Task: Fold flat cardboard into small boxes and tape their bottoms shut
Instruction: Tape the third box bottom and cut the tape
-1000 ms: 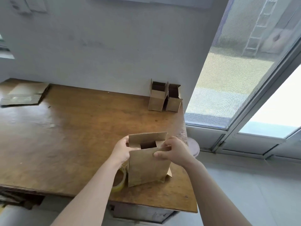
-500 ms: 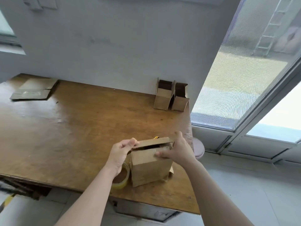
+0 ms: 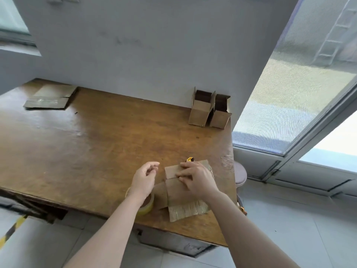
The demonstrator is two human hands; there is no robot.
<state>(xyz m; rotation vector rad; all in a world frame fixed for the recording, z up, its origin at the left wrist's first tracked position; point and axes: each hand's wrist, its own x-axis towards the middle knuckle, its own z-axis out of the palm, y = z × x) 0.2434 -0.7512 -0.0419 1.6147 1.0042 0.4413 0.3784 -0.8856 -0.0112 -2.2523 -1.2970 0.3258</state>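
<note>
A person's right hand [image 3: 197, 178] pressed down on the folded flaps of a small box [image 3: 173, 192], fingers spread and nearly straight, gripping nothing. The box stood near the table's [image 3: 96, 151] front right corner, its near lower face glossy. The left hand [image 3: 144, 176] hovered just left of the box, fingers loosely curled and empty. Under that wrist a tape roll [image 3: 147, 206] lay at the front edge, close against the box's left side; whether they touched could not be told. A yellow tool [image 3: 189, 159] showed behind the box, mostly hidden. Two open boxes [image 3: 201, 115] stood side by side at the far right corner, against the wall. Flat cardboard [image 3: 50, 97] lay stacked at the far left corner.
</note>
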